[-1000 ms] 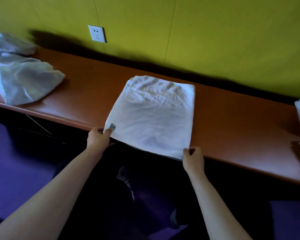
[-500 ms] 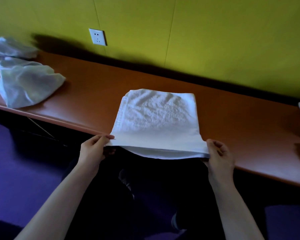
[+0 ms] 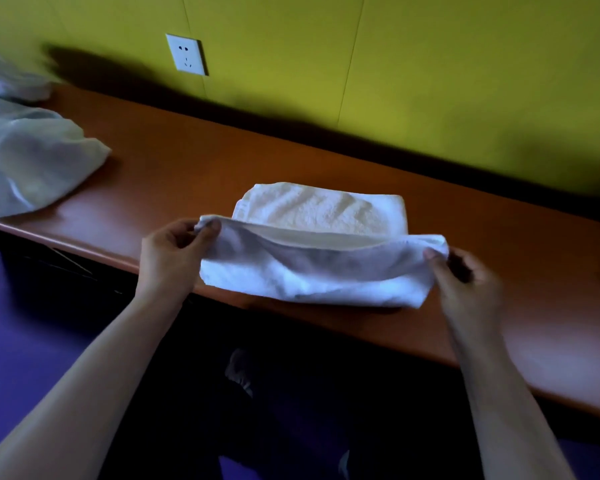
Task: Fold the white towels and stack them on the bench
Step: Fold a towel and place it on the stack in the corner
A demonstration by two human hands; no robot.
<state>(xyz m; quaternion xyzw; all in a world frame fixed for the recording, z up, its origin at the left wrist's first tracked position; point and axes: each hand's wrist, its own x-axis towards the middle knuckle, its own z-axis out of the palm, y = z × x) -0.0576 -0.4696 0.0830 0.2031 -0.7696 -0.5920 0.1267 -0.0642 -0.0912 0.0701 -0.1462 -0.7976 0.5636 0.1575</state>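
Head view: both hands pinch towel (image 3: 312, 271) corners.

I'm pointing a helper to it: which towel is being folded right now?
On the long orange-brown bench under the yellow wall, find the white towel in the middle, near the front edge. Unlike the crumpled pile at far left, its corners are pinched by the left hand and right hand.
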